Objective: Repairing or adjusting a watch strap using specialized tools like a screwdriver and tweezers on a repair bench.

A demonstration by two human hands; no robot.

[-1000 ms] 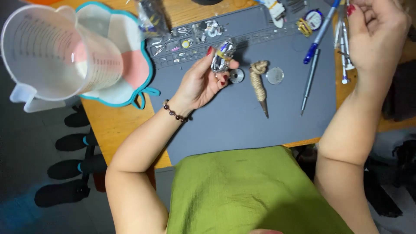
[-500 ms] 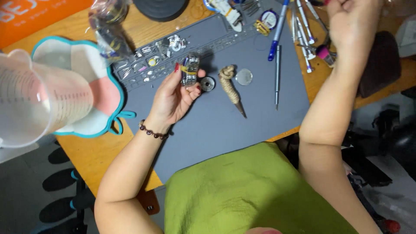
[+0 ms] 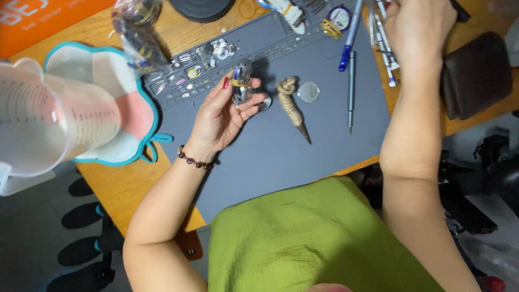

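Observation:
My left hand (image 3: 223, 116) is palm up over the grey work mat (image 3: 281, 151) and pinches a small clear object with yellow and blue parts (image 3: 241, 84) between its fingertips. My right hand (image 3: 419, 24) reaches to the far right of the mat, among a cluster of slim tools (image 3: 378, 32); what its fingers hold is hidden. A rope-wrapped pointed tool (image 3: 292, 105) lies on the mat just right of my left hand, with a small round clear lens (image 3: 308, 91) beside it.
A clear measuring jug (image 3: 48, 127) stands on a teal-edged white and pink mat (image 3: 135, 108) at the left. A blue pen (image 3: 350, 35) and a grey pen (image 3: 351, 89) lie on the grey mat. A dark pouch (image 3: 476, 73) sits at the right. The mat's tray strip (image 3: 194, 70) holds small parts.
The view has shifted, so everything sits lower and more central in the frame. My left hand keeps the small clear object; my right hand stays at the tools on the far right.

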